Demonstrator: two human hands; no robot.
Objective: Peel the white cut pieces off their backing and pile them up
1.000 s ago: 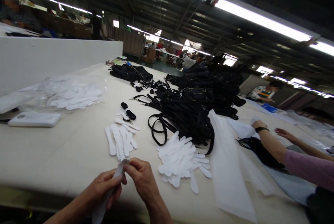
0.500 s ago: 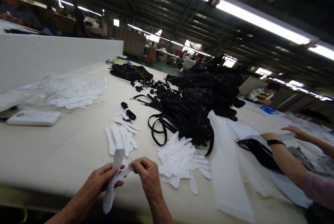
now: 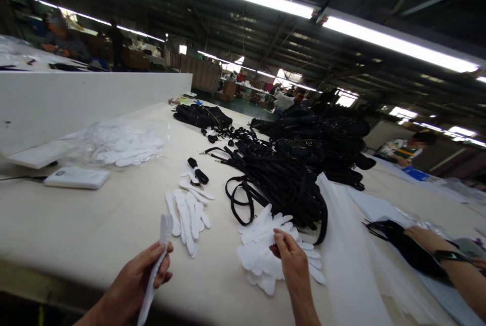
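My left hand (image 3: pixel 142 270) is closed round white flat strips (image 3: pixel 151 278) with a notched, fork-like top end, held upright and seen partly from the side. How many it holds I cannot tell. My right hand (image 3: pixel 292 260) is over a heap of similar white strips (image 3: pixel 261 260), thumb and fingers drawn together at its upper edge; whatever is between the fingertips is hidden. Between the hands lies a smaller group of white strips (image 3: pixel 186 217), some with toothed edges. Just behind that group is a bundled black strap (image 3: pixel 198 171) with a white band.
Black straps (image 3: pixel 281 184) and black bags (image 3: pixel 322 133) are piled mid-table. At left are a clear bag of white pieces (image 3: pixel 125 146), a white power bank (image 3: pixel 77 177) and a low partition (image 3: pixel 94 95). White sheeting (image 3: pixel 345 250) and a co-worker's hand (image 3: pixel 425 240) are at right.
My right hand has left the strips in my left hand and moved right to the heap. My left hand still holds strips, slightly lower left. The co-worker's arm has shifted, and the view has turned.
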